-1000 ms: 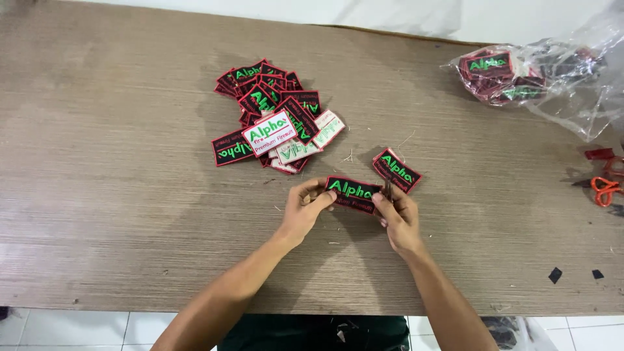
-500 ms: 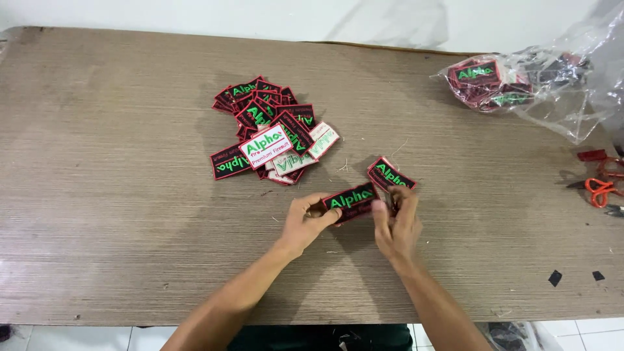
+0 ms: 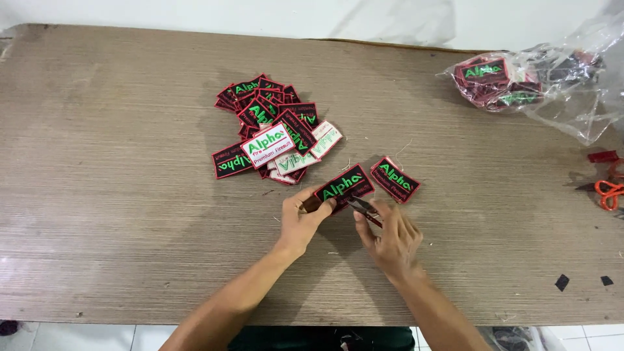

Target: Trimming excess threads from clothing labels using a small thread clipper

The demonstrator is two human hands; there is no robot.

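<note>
Fingers pinch one patch; one snipper alongside.

The clear plastic bag runs off the right edge, and its patches blur behind the film. The orange scissors are cut off there too. The small tool in the right hand is too tiny to identify.

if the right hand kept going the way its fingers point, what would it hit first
The right hand points up and left, holding a small snipping tool against the black patch that the left hand pinches. That patch comes first; beyond it probably the pile of patches.
</note>
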